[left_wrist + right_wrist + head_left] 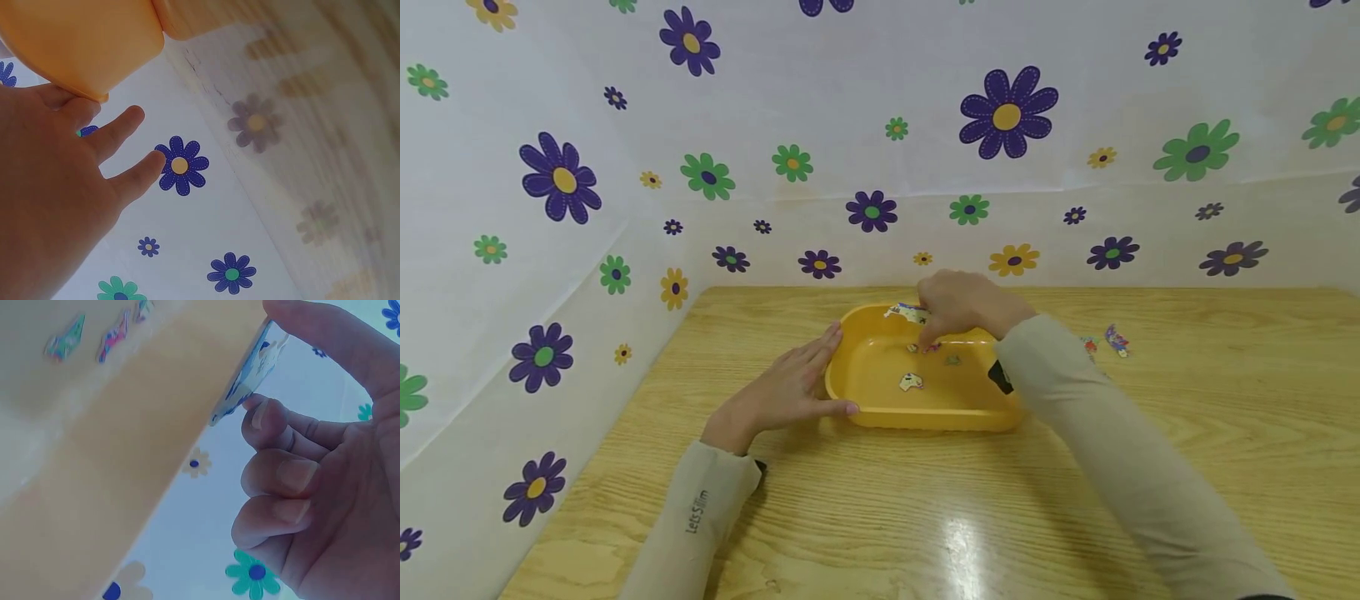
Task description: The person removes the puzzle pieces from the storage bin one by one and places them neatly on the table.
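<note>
Basin [925, 419], yellow-orange plastic, oblong, rounded corners; set on a wood-grain table [880, 508], before a white backdrop [835, 83] printed with purple, green and yellow flowers. Left end of the basin is touched by the left hand [782, 392]: grip spread wide, thumb laid on the near rim at the corner, remaining fingers extended along the end wall, two of them shown clear of the plastic in the left wrist view. Far rim is attended by the right hand [972, 302]: grip narrow, a printed cut-out [250, 372] being pinched by the digits, its face pale with blue markings and its edge irregular; the piece is placed at the rim of the basin, and the other fingers are curled toward the palm. Contents of the basin, loose on the floor: one pale fragment [912, 382], dark-marked, lying nearest the front; one greenish fragment [952, 360], lying to its right and farther back; one pink-toned fragment [932, 347], partly hidden by the right hand. Outside the basin, to the right on the table: one multicoloured scrap [1117, 341], with a red-and-green scrap [1089, 343] beside it, partly covered by the right sleeve [1097, 433]. Left sleeve [677, 533]: beige, dark lettering borne near the cuff. Printed motifs on the small pieces cannot be made out.
</note>
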`<state>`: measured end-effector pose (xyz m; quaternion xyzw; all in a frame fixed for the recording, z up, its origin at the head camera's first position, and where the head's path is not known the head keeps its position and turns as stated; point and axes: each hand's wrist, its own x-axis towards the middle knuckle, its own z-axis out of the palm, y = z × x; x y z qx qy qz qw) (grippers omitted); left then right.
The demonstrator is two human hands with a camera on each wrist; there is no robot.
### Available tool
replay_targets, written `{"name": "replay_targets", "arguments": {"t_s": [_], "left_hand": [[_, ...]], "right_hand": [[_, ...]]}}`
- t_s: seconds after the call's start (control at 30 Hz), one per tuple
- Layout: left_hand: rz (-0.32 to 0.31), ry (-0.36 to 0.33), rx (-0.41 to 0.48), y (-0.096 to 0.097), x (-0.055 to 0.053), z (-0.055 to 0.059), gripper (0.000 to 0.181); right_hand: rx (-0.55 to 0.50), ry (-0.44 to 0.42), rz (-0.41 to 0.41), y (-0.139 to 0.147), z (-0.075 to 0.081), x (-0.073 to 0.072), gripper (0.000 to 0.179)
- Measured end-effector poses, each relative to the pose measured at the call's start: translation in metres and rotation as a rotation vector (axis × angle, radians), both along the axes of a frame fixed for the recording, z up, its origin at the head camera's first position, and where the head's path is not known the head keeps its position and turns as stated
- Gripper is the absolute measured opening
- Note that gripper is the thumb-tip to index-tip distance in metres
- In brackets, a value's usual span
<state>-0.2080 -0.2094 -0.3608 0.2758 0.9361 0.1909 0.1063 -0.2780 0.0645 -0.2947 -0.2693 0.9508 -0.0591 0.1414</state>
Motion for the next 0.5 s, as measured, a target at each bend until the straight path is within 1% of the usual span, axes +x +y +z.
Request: {"name": "replay_targets", "arguments": {"t_s": [0.07, 0.27, 0.5], "left_hand": [[-0.004, 0.005, 0.0, 0.0, 0.0, 0.0, 0.118], [-0.014, 0.018, 0.003, -0.001, -0.001, 0.0, 0.118], [-0.018, 0.026, 0.002, 0.0, -0.001, -0.001, 0.117]], "right_hand": [[-0.019, -0.003, -0.003, 0.005, 0.002, 0.0, 0.047], [-0.083, -0.011, -0.005, 0.021, 0.008, 0.001, 0.046], [-0.07, 0.013, -0.039, 0.041, 0.012, 0.004, 0.05]]}}
